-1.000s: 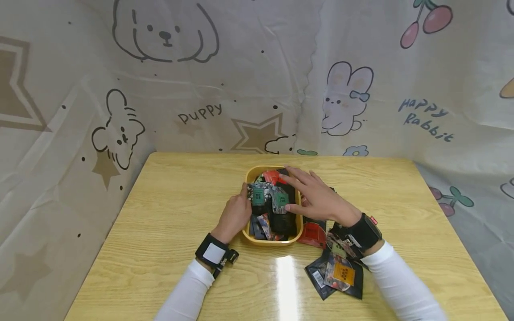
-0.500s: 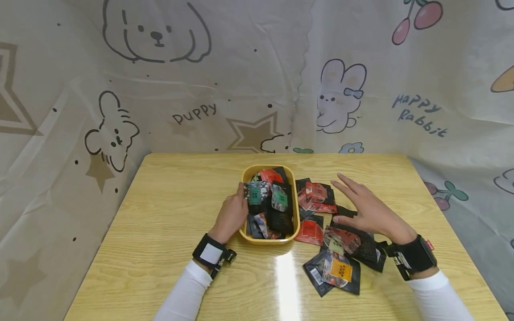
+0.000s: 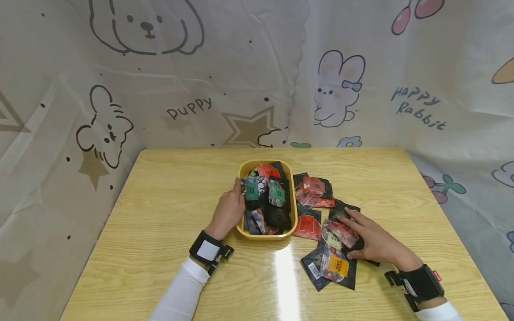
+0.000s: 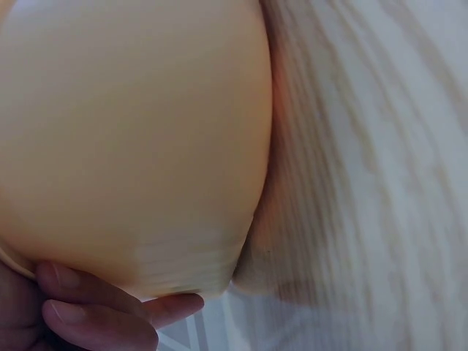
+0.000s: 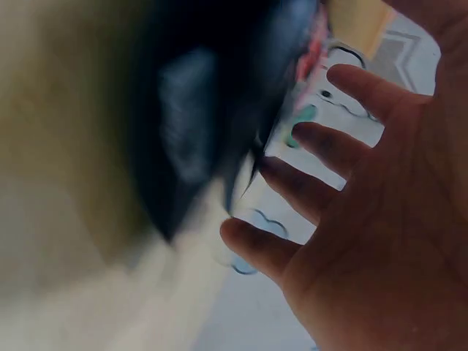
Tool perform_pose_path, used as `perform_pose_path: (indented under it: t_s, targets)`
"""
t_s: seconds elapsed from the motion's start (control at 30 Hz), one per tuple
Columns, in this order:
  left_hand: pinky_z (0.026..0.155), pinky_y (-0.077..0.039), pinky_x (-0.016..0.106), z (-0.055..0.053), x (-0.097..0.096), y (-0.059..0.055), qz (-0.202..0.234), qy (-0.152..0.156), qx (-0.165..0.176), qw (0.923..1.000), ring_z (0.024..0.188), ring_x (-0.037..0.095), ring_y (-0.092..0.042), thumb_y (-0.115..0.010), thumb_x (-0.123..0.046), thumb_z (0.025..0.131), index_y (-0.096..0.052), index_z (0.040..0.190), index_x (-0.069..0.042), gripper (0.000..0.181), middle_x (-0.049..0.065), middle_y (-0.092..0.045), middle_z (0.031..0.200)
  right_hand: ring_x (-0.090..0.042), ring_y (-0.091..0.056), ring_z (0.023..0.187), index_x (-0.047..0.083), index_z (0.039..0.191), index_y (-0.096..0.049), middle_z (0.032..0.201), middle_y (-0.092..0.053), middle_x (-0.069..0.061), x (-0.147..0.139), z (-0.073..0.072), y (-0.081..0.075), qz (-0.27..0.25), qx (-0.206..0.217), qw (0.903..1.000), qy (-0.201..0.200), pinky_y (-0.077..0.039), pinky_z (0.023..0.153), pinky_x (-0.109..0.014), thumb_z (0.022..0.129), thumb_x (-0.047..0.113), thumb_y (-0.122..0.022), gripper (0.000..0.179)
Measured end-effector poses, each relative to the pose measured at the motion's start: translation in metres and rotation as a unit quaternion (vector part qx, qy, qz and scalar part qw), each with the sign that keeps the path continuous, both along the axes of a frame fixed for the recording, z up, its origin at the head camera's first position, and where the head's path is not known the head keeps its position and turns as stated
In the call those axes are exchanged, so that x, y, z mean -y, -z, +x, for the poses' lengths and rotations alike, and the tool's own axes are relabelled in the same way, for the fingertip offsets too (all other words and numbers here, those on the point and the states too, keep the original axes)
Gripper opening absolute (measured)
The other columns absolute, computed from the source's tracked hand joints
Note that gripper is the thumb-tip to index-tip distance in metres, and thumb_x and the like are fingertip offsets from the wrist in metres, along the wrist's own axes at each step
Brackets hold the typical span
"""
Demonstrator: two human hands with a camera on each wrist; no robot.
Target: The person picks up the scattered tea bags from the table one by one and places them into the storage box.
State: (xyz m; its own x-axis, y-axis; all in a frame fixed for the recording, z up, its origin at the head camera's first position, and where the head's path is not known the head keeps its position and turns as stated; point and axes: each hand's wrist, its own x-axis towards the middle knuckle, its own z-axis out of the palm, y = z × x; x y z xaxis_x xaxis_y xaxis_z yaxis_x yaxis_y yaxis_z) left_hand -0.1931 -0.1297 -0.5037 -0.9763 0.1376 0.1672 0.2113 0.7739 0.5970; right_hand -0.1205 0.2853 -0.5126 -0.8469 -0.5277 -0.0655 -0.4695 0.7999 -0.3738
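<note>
Beyond both hands hangs pale cartoon-printed cloth (image 3: 241,67), behind the yellow wood-grain table (image 3: 168,196). The left hand (image 3: 225,213) grips a rounded yellow plastic bin (image 3: 267,236); only its wrist view shows fingertips (image 4: 67,276) against the outer wall. Below the right hand (image 3: 377,240), fingers (image 5: 259,248) spread, lie dark printed packets (image 3: 337,265). The cloth reads "PUPPY", "HAPPY Rabbit".

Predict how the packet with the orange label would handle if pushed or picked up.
The packet with the orange label looks thin and flat, so it is probably light and somewhat floppy. Lying flat, it would likely slide rather than roll. It overlaps the packet with the barcode, so a push might drag that one along.
</note>
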Motion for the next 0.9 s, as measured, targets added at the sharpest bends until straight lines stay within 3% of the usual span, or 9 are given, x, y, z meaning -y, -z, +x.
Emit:
perform_pose_path:
  t_s: [0.17, 0.37, 0.57, 0.77, 0.9]
  targets:
    - [0.047, -0.039, 0.03, 0.0, 0.0, -0.002, 0.003, 0.0, 0.002, 1.0, 0.053, 0.017, -0.05, -0.046, -0.007, 0.098, -0.031, 0.147, 0.009, 0.053, 0.017, -0.061, 0.078, -0.048, -0.029, 0.135, 0.01, 0.148, -0.043, 0.155, -0.024, -0.023, 0.004, -0.003, 0.009, -0.005, -0.029, 0.9996, -0.003, -0.034, 0.099, -0.063, 0.08, 0.027, -0.08, 0.079]
    - [0.046, -0.039, 0.03, 0.0, 0.0, -0.002, 0.006, -0.004, 0.023, 0.9997, 0.051, 0.016, -0.05, -0.044, -0.009, 0.1, -0.028, 0.149, 0.007, 0.054, 0.012, -0.058, 0.073, -0.044, -0.038, 0.132, 0.011, 0.146, -0.046, 0.153, -0.031, -0.021, 0.006, -0.008, 0.007, -0.012, -0.053, 0.9985, 0.005, -0.043, 0.094, -0.055, 0.091, 0.004, -0.065, 0.059]
    - [0.046, -0.039, 0.029, 0.0, 0.001, -0.002, 0.007, -0.005, 0.032, 0.9995, 0.051, 0.015, -0.049, -0.043, -0.01, 0.1, -0.027, 0.15, 0.005, 0.055, 0.009, -0.055, 0.07, -0.037, -0.058, 0.114, 0.012, 0.146, -0.045, 0.141, -0.049, -0.019, 0.009, -0.012, -0.006, -0.058, -0.107, 0.9923, 0.018, -0.05, 0.084, -0.05, 0.095, 0.008, -0.061, 0.054]
    - [0.046, -0.039, 0.029, 0.001, 0.001, -0.002, 0.01, -0.006, 0.036, 0.9993, 0.052, 0.015, -0.05, -0.043, -0.01, 0.1, -0.026, 0.151, 0.005, 0.056, 0.01, -0.056, 0.072, -0.034, -0.054, 0.121, 0.015, 0.143, -0.05, 0.138, -0.054, -0.012, 0.015, -0.018, -0.018, -0.099, -0.144, 0.9844, 0.021, -0.045, 0.093, -0.05, 0.1, 0.014, -0.054, 0.043]
    - [0.047, -0.04, 0.029, 0.0, 0.001, -0.001, 0.008, -0.007, 0.029, 0.9995, 0.054, 0.016, -0.051, -0.044, -0.01, 0.1, -0.027, 0.15, 0.005, 0.056, 0.012, -0.058, 0.076, -0.034, -0.058, 0.116, 0.01, 0.136, -0.056, 0.131, -0.059, -0.013, 0.022, -0.023, -0.024, -0.095, -0.164, 0.9819, 0.0, -0.047, 0.09, -0.051, 0.097, 0.009, -0.057, 0.039]
